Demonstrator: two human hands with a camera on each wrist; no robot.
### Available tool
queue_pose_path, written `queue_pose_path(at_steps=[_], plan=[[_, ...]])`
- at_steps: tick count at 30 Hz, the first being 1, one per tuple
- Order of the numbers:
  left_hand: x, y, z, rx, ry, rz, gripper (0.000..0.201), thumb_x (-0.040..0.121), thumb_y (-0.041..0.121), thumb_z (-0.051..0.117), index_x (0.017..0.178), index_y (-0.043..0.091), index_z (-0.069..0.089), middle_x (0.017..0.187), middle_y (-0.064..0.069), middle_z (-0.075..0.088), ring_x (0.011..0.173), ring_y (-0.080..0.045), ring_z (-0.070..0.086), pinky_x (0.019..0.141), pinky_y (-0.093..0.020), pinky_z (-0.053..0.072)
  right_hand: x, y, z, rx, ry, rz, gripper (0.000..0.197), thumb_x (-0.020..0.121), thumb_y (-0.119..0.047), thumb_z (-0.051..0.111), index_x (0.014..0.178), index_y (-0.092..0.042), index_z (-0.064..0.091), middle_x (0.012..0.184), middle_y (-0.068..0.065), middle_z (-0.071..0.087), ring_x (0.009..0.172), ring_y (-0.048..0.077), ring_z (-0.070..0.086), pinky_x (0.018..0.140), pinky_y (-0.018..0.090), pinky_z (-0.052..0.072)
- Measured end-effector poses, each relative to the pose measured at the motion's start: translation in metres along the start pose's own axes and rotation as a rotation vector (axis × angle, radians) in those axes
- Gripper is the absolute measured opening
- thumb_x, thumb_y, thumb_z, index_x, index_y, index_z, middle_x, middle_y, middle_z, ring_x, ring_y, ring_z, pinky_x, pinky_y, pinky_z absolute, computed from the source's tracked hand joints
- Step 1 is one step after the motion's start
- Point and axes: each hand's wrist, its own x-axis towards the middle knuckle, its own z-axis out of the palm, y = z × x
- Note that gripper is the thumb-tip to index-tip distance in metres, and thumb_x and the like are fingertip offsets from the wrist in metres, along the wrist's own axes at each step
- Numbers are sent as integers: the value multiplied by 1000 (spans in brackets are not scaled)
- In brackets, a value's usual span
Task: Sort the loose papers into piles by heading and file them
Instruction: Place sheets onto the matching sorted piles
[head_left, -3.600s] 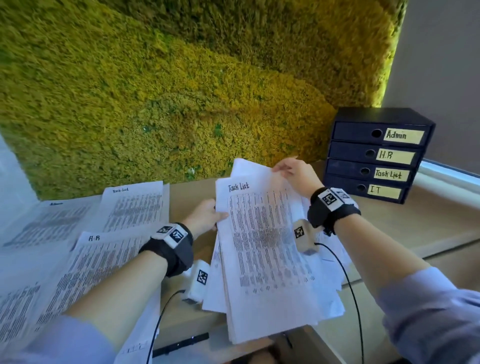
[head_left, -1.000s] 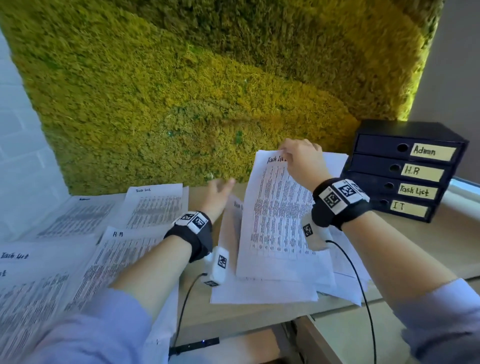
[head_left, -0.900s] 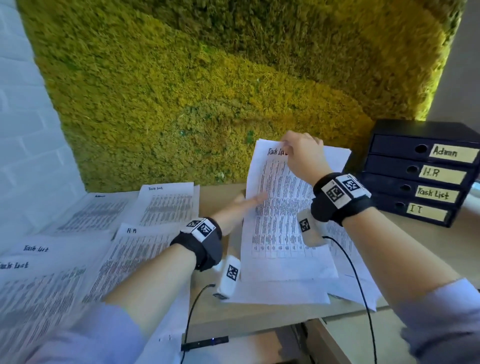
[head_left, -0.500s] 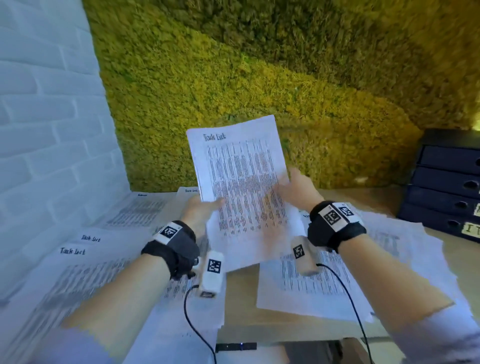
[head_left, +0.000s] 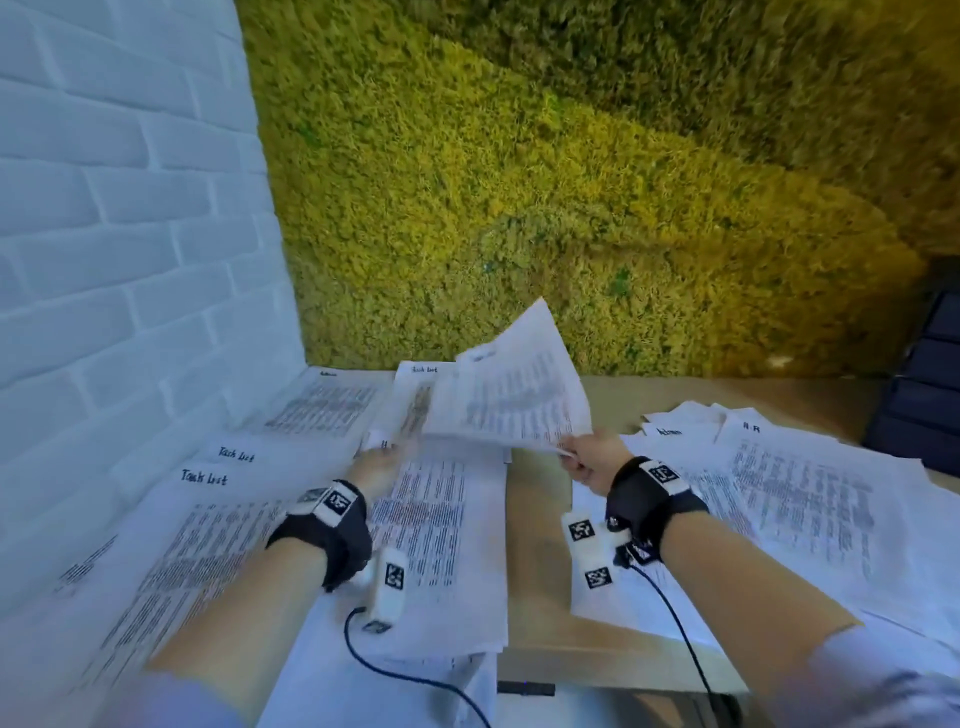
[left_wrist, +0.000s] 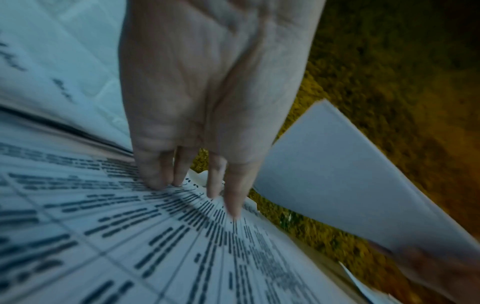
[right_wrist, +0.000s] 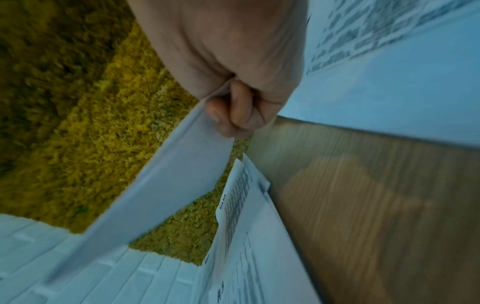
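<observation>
Sorted piles (head_left: 426, 509) left on desk (head_left: 535, 499), unsorted heap (head_left: 810, 499) right, file drawers (head_left: 924, 395) far right, held sheet (head_left: 514, 395) above the gap between them.

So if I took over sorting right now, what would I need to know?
Right hand: pinches the near corner of one sheet, raised over the desk; its heading is too blurred to read.
Left hand: open, fingers straight, fingertips touching the H.R pile.
Sorted piles lie on the left: Task List sheets near the brick wall, another Task List pile and one more at the back.
Unsorted heap on the right, an H.R sheet on top.
Left: put this sheet down, sort the heap, file everything in the dark drawers.
</observation>
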Motion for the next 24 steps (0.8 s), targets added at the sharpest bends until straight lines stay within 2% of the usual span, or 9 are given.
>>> queue_pose_path(at_steps=[2,4,7,9,11,13,15,19,24], plan=[[2,-10,-5,364,-144,-33,25,94,27,58,115,14,57,114,1,52,108,-20,55,103,-31,40,11,0,14,56,31,35,28,102,3,36,77,-6,45,61,6,40,32,9,31,29,16,19],[3,-10,-10,587,-255,3,61,84,19,73,138,16,47,145,-1,41,130,-23,45,108,-32,38,23,-2,38,46,14,67,35,103,1,31,72,-9,43,52,3,39,24,4,28,26,13,14],[-1,-5,-12,704,-278,26,75,79,17,77,144,19,41,151,-3,36,135,-23,40,110,-34,36,32,-12,71,67,-28,123,34,105,-1,25,76,-6,42,60,8,43,26,6,37,26,14,19],[-1,-4,-11,787,-287,43,76,82,18,74,147,20,35,152,-3,35,135,-23,40,109,-34,37,40,-21,86,156,-112,119,28,106,-8,30,97,7,51,88,23,57,61,18,64,39,19,45],[-1,-4,-8,859,-296,72,75,86,20,70,150,21,30,154,-4,32,136,-24,39,109,-33,37,44,-25,93,255,-171,110,37,105,-15,39,133,10,43,133,27,51,112,32,60,61,30,60],[1,-6,-9,896,-309,67,75,88,23,68,151,23,27,156,-6,26,137,-25,38,110,-34,36,37,-27,89,286,-215,47,49,102,-21,49,143,2,36,142,17,45,115,26,55,61,22,59],[3,-7,-9,892,-315,57,76,88,24,68,151,23,26,158,-6,22,139,-25,34,111,-35,34,32,-23,75,-18,-222,8,48,99,-21,54,140,0,42,128,7,49,100,18,54,59,13,54],[3,-4,-6,987,-298,68,75,88,23,68,150,23,27,157,-4,23,139,-23,35,111,-35,35,30,-13,8,-926,48,-39,39,87,-39,65,104,-5,61,96,9,59,103,31,63,74,33,52],[0,7,-2,1031,-325,17,77,86,16,69,150,30,28,154,-1,33,123,-21,52,98,-29,47,2,6,-94,-1502,201,237,96,85,-76,41,150,-6,29,156,17,29,142,35,31,116,45,27]])
